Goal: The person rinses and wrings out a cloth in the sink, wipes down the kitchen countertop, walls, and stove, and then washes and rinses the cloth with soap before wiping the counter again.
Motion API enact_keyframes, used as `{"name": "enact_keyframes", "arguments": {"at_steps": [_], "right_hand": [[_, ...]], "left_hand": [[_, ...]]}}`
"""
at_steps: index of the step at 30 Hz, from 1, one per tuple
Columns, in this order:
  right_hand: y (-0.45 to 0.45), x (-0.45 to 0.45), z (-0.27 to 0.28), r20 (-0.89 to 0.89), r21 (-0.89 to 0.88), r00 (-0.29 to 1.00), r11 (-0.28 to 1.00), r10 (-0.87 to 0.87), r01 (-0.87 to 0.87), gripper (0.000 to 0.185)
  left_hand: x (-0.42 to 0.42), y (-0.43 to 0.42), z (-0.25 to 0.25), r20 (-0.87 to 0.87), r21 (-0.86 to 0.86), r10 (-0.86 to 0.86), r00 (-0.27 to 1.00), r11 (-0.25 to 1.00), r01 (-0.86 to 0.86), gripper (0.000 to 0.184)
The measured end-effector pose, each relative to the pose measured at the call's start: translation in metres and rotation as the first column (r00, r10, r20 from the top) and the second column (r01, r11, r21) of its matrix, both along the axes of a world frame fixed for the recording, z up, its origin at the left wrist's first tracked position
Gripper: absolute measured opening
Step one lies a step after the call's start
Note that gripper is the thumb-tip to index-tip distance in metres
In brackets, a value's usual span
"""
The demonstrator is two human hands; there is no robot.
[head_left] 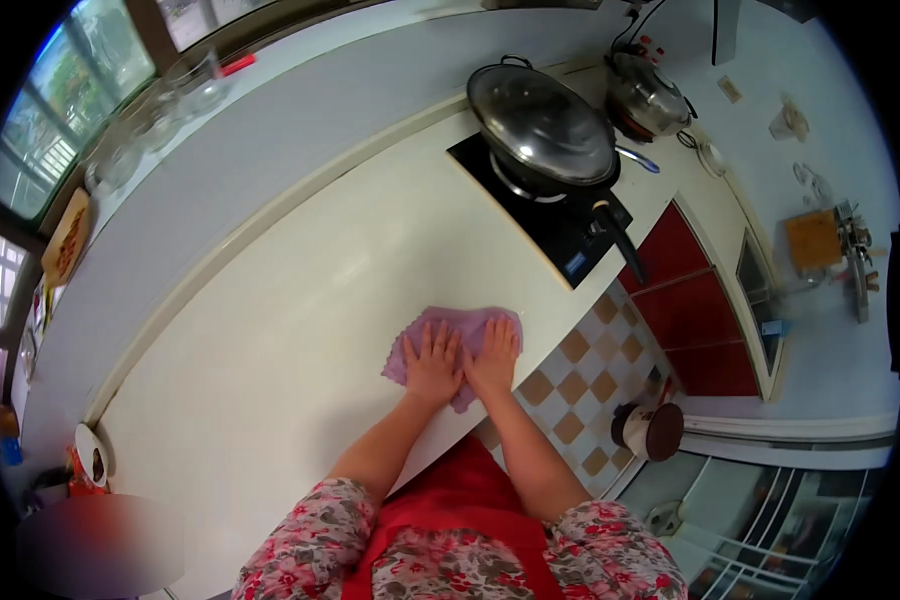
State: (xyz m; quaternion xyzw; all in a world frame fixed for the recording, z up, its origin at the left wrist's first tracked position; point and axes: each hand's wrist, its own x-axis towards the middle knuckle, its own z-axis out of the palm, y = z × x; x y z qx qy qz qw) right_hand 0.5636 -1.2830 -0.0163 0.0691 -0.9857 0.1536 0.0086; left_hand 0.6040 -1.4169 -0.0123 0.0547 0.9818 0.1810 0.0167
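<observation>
Pressing down on a purple cloth with the left hand and the right hand, set side by side, palms down. Resting both flat and unclenched on the fabric, fingers straightened and a little spread, rather than grasping it. Spread out beneath them on a cream countertop, close to the front edge, scalloped border showing beside the left fingers and a corner poking out between the wrists. Reaching forward with bare forearms, below flowered sleeves and to either side of a red apron.

Beyond the cloth, toward the upper right: a black cooktop, bearing a wok with its domed lid on and its dark handle angled toward the front edge. Farther back, in the corner: a silver pot. Below the counter: red cabinet doors and a checkered floor. Along the window: glass vessels.
</observation>
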Motion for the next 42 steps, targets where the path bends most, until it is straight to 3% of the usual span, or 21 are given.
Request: {"name": "enact_keyframes", "arguments": {"at_steps": [2, 8, 12, 13, 18, 22, 26, 28, 29, 30, 31, 32, 34, 36, 37, 38, 39, 40, 42], "right_hand": [[0.015, -0.051, 0.004, 0.066, 0.014, 0.996, 0.998, 0.054, -0.055, 0.075], [0.032, -0.185, 0.003, -0.012, 0.054, 0.946, 0.945, 0.324, -0.323, 0.071], [0.021, -0.247, -0.003, -0.038, -0.067, 0.916, 0.914, 0.398, -0.400, 0.067], [0.019, -0.253, -0.008, -0.054, -0.030, 0.910, 0.911, 0.410, -0.412, 0.066], [0.036, -0.237, -0.008, -0.072, -0.030, 0.902, 0.903, 0.426, -0.428, 0.064], [0.089, -0.190, 0.002, -0.055, 0.014, 0.917, 0.918, 0.396, -0.396, 0.062], [0.138, -0.149, -0.008, -0.194, 0.014, 0.908, 0.927, 0.370, -0.375, 0.052], [0.152, -0.141, -0.002, 0.042, -0.080, 0.915, 0.914, 0.402, -0.398, 0.031], [0.155, -0.141, 0.001, -0.089, -0.172, 0.909, 0.893, 0.407, -0.417, 0.016], [0.154, -0.146, 0.004, -0.092, -0.174, 0.909, 0.892, 0.407, -0.417, 0.016], [0.149, -0.154, 0.013, 0.063, -0.330, 0.959, 0.912, 0.277, -0.242, 0.014], [0.153, -0.160, 0.025, 0.009, -0.321, 0.965, 0.914, 0.263, -0.246, 0.015], [0.156, -0.175, 0.059, -0.051, -0.317, 0.965, 0.912, 0.258, -0.261, 0.017], [0.159, -0.197, 0.077, -0.242, -0.616, 0.948, 0.722, 0.208, -0.315, 0.027], [0.162, -0.216, 0.062, -0.339, -0.389, 0.912, 0.847, 0.233, -0.361, 0.034], [0.168, -0.224, 0.047, -0.339, -0.391, 0.908, 0.841, 0.246, -0.374, 0.034], [0.174, -0.232, 0.026, -0.282, -0.566, 0.939, 0.755, 0.200, -0.330, 0.036], [0.185, -0.241, 0.012, -0.278, -0.461, 0.916, 0.796, 0.290, -0.392, 0.044], [0.206, -0.257, -0.002, -0.261, -0.245, 0.845, 0.815, 0.466, -0.525, 0.060]], "left_hand": [[-0.041, 0.016, 0.003, -0.015, -0.003, 0.041, 0.999, 0.999, -0.041, 0.070], [-0.153, 0.044, -0.001, -0.063, -0.097, 0.165, 0.984, 0.981, -0.171, 0.070], [-0.208, 0.047, -0.009, -0.071, -0.108, 0.251, 0.965, 0.960, -0.258, 0.066], [-0.213, 0.049, -0.010, -0.079, -0.123, 0.269, 0.960, 0.953, -0.277, 0.064], [-0.196, 0.069, -0.010, -0.109, -0.135, 0.308, 0.945, 0.937, -0.321, 0.061], [-0.152, 0.114, -0.008, -0.062, -0.159, 0.239, 0.969, 0.956, -0.246, 0.063], [-0.116, 0.157, -0.004, -0.049, -0.019, 0.203, 0.978, 0.979, -0.204, 0.063], [-0.112, 0.169, -0.005, -0.036, 0.031, 0.171, 0.985, 0.985, -0.170, 0.065], [-0.111, 0.174, -0.007, -0.039, 0.030, 0.169, 0.985, 0.985, -0.168, 0.065], [-0.116, 0.177, -0.003, -0.026, 0.055, 0.207, 0.978, 0.977, -0.205, 0.065], [-0.124, 0.180, 0.002, -0.015, 0.080, 0.248, 0.969, 0.966, -0.246, 0.065], [-0.131, 0.184, 0.007, -0.021, 0.076, 0.256, 0.966, 0.964, -0.254, 0.065], [-0.150, 0.193, 0.022, -0.102, 0.299, 0.258, 0.961, 0.929, -0.218, 0.066], [-0.172, 0.206, 0.028, -0.203, 0.265, 0.256, 0.945, 0.944, -0.199, 0.067], [-0.181, 0.212, 0.024, -0.173, 0.226, 0.270, 0.947, 0.947, -0.229, 0.068], [-0.192, 0.218, 0.020, -0.147, 0.187, 0.287, 0.947, 0.948, -0.258, 0.068], [-0.201, 0.220, 0.019, -0.083, 0.194, 0.282, 0.956, 0.945, -0.262, 0.067], [-0.210, 0.223, 0.016, -0.093, 0.195, 0.302, 0.949, 0.940, -0.280, 0.067], [-0.227, 0.230, 0.008, 0.126, 0.120, 0.299, 0.946, 0.942, -0.314, 0.066]]}}
